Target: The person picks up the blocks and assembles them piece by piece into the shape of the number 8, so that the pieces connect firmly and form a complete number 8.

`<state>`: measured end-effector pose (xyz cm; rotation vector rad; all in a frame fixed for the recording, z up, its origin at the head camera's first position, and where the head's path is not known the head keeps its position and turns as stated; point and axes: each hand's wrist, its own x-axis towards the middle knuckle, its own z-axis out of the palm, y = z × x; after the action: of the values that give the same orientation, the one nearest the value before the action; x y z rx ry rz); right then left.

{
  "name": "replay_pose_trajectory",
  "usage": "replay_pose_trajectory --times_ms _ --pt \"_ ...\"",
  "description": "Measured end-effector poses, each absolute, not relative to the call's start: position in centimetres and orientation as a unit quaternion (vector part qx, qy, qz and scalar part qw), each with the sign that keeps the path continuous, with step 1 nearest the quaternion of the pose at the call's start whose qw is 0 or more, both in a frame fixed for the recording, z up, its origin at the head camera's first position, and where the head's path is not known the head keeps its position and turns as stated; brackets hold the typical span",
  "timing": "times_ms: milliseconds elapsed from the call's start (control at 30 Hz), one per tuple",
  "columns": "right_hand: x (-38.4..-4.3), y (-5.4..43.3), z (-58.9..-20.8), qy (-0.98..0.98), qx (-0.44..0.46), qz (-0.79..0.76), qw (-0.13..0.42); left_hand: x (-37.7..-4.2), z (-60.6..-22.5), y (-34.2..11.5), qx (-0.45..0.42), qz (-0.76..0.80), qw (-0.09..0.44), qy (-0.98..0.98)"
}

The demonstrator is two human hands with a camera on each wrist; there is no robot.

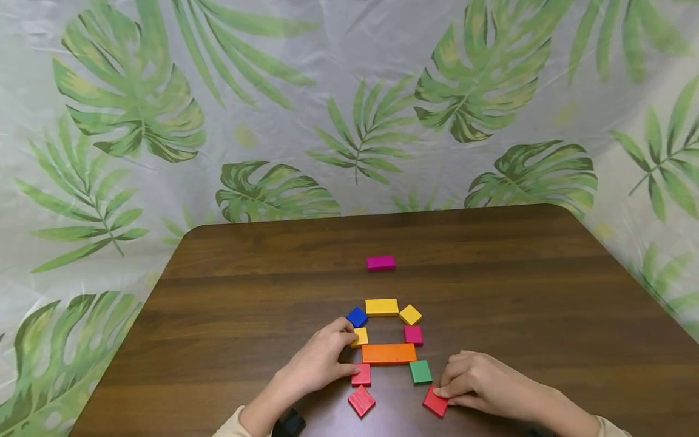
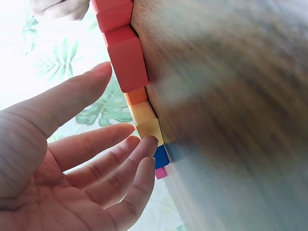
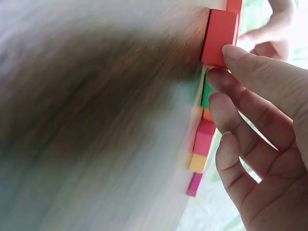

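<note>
My left hand lies along the left side of an outline of flat wooden blocks. Its fingertips are at a yellow square block and its thumb touches a red square block; the fingers look loosely spread in the left wrist view. Below sits another red block, turned cornerwise. On the right, my right hand pinches a tilted red block between thumb and forefinger, just under a green block. A long orange block spans the middle of the outline.
Across the top run a blue block, a long yellow block and a tilted yellow block. A magenta block sits on the right side. Another magenta block lies farther back on the brown wooden table.
</note>
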<state>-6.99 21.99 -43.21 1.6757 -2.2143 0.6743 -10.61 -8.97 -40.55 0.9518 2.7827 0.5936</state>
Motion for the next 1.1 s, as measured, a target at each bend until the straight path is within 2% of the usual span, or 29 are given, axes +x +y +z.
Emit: replay_pose_trajectory --times_ms 1100 --pt "-7.09 21.10 -43.41 -0.779 0.569 0.229 0.126 -10.69 -40.58 -9.10 0.326 0.205 0.062 0.921"
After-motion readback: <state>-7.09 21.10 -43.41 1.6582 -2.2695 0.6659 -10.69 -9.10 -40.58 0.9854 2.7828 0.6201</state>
